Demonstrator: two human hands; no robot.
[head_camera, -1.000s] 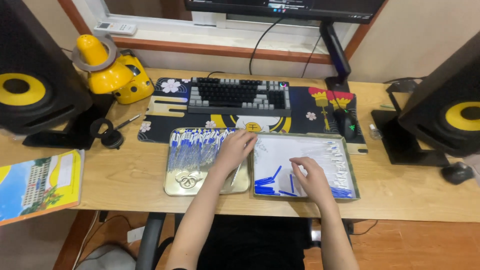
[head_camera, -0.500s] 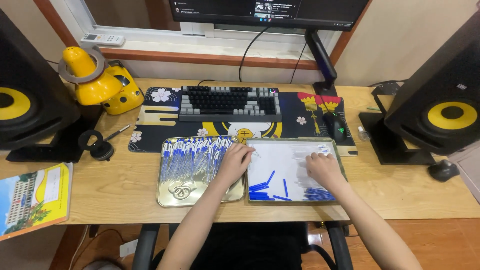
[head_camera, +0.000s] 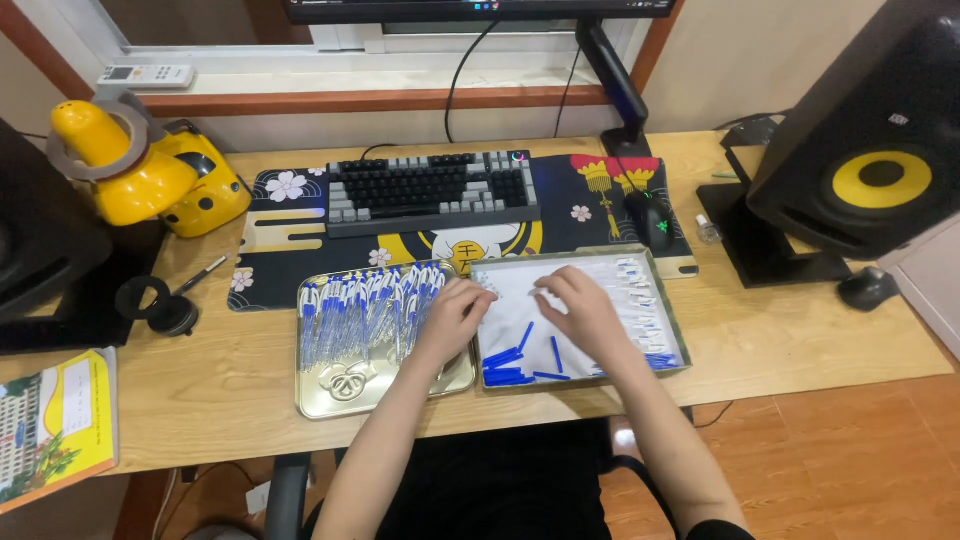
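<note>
My left hand (head_camera: 452, 318) rests over the right edge of a gold tray (head_camera: 330, 395) filled with several blue-capped pens (head_camera: 365, 312). Its fingertips pinch a small pale pen over the neighbouring tray. My right hand (head_camera: 588, 312) hovers over that white-lined tray (head_camera: 675, 335) with curled fingers pointing towards the left hand; what they hold is too small to tell. Loose blue caps (head_camera: 505, 365) lie at the tray's front, and clear pen parts (head_camera: 640, 290) run along its right side.
Behind the trays are a keyboard (head_camera: 430, 192) on a patterned desk mat (head_camera: 280, 240) and a black mouse (head_camera: 655, 218). A speaker (head_camera: 870, 150) stands right, a yellow toy (head_camera: 150, 170) left, and a book (head_camera: 55, 425) lies at the front left edge.
Both hands have drawn together towards the far middle of the white-lined tray. The right hand left the tray's right side, and the camera has moved closer.
</note>
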